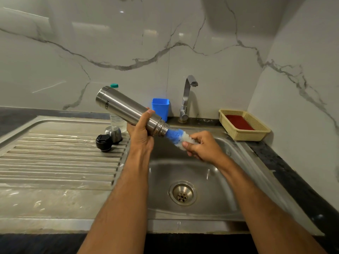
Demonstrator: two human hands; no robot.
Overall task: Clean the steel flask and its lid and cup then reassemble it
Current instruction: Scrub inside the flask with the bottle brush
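My left hand grips the steel flask near its threaded neck and holds it tilted, base up to the left, mouth down to the right over the sink. A blue and white bottle brush pokes into the flask's mouth. My right hand pinches the brush's white end. The black lid and the steel cup, upside down, sit side by side on the draining board.
The sink basin with its drain lies below my hands, the tap behind it. A blue container stands by the tap. A cream basket holding something red sits at right. A clear bottle with a teal cap stands behind the flask.
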